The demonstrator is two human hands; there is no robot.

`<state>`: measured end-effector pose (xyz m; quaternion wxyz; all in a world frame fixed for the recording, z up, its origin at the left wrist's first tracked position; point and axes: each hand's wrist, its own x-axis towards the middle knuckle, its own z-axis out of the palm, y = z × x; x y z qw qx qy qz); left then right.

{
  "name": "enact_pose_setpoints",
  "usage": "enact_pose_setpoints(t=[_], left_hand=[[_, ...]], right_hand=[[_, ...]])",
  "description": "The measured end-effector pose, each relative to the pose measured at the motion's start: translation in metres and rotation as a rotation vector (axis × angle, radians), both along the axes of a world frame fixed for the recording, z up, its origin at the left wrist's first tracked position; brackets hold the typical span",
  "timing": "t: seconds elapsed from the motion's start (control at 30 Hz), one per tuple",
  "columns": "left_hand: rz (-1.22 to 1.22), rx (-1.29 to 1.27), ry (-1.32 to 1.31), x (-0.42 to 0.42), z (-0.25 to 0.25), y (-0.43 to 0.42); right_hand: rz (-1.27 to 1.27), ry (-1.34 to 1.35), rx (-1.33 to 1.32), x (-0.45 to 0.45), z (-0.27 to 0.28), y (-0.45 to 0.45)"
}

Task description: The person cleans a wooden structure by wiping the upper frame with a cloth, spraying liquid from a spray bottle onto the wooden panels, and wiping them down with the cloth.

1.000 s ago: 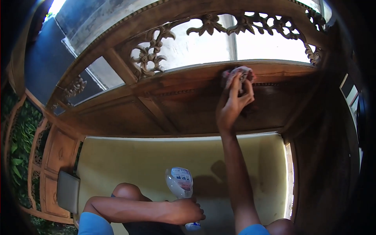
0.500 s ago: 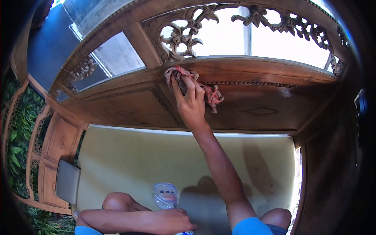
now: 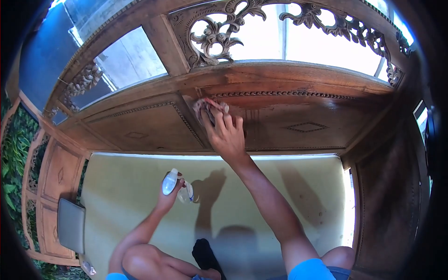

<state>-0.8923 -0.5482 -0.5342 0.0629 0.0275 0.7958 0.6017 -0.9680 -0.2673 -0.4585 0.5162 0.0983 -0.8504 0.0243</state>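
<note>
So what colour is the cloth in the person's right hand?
The cloth looks mottled, reddish-pink and greyish-white, seen in the head view.

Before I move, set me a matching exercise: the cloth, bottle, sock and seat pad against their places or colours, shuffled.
1. Cloth
2. Bottle
3. Sock
4. Seat pad

A. Black
B. In the left hand
C. Pale yellow-green
D. Under the right hand, against the wooden backrest

Pairs: 1-D, 2-B, 3-A, 4-C
</note>
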Motion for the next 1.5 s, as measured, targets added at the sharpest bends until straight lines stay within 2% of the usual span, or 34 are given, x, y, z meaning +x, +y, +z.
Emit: enact_pose_setpoints(t=[0.03, 0.1, 0.17, 0.2, 0.23, 0.27, 0.3, 0.4, 0.47, 0.57, 0.6, 0.67, 0.7, 0.77, 0.93, 1.03, 1.1, 1.13, 1.2, 1.33, 1.4, 1.5], left_hand=[[-0.006, 0.006, -0.002, 0.005, -0.019, 0.001], [0.24, 0.093, 0.148, 0.015, -0.055, 0.003], [0.238, 0.085, 0.122, 0.019, -0.071, 0.0], [0.26, 0.155, 0.145, 0.017, -0.078, 0.0], [0.283, 0.224, 0.165, 0.016, -0.083, -0.001], [0.253, 0.322, 0.158, 0.012, -0.087, -0.004], [0.252, 0.322, 0.153, 0.01, -0.091, -0.007], [0.214, 0.19, 0.18, 0.002, -0.094, -0.009], [0.179, 0.119, 0.191, -0.001, -0.093, -0.003], [0.18, 0.093, 0.191, -0.004, -0.104, -0.006], [0.189, 0.093, 0.18, -0.002, -0.103, -0.006], [0.187, 0.118, 0.171, -0.001, -0.097, -0.005], [0.187, 0.118, 0.169, 0.0, -0.095, -0.004], [0.174, 0.096, 0.176, -0.001, -0.091, -0.005], [0.171, 0.09, 0.171, -0.002, -0.093, -0.005], [0.166, 0.06, 0.18, 0.0, -0.094, -0.008], [0.155, 0.041, 0.206, -0.002, -0.094, -0.007], [0.157, 0.072, 0.195, -0.001, -0.093, -0.007], [0.161, 0.101, 0.182, 0.001, -0.093, -0.008], [0.159, 0.073, 0.158, 0.002, -0.088, -0.005], [0.155, 0.068, 0.146, 0.002, -0.086, -0.006], [0.169, 0.092, 0.163, 0.0, -0.09, -0.005]], right_hand=[[-0.029, -0.042, 0.016, 0.001, -0.019, 0.0], [-0.061, -0.068, 0.051, 0.001, -0.07, 0.002], [-0.059, -0.235, 0.124, 0.009, -0.118, 0.005], [-0.064, -0.239, 0.128, 0.01, -0.145, 0.007], [-0.059, -0.353, 0.154, 0.013, -0.172, 0.009], [-0.051, -0.466, 0.178, 0.02, -0.182, 0.011], [-0.053, -0.471, 0.178, 0.026, -0.191, 0.015], [-0.003, -0.486, 0.091, 0.029, -0.184, 0.021], [0.187, -0.392, -0.142, 0.026, -0.142, 0.022], [0.32, -0.071, -0.384, 0.007, -0.045, 0.019], [0.345, 0.001, -0.368, 0.009, 0.003, 0.023], [0.35, 0.205, -0.292, -0.008, 0.059, 0.024], [0.35, 0.202, -0.293, -0.019, 0.07, 0.024], [0.419, 0.219, -0.111, -0.032, 0.081, 0.02], [0.443, 0.158, -0.02, -0.04, 0.012, 0.002], [0.471, 0.009, 0.026, -0.035, -0.048, 0.002], [0.488, -0.242, 0.079, -0.034, -0.09, 0.003], [0.488, -0.236, 0.08, -0.034, -0.107, 0.003], [0.444, -0.388, 0.113, -0.031, -0.139, 0.001], [0.416, -0.437, 0.181, -0.028, -0.187, 0.002], [0.282, -0.453, 0.35, -0.026, -0.204, -0.001], [0.258, -0.37, 0.334, -0.027, -0.212, -0.002]])
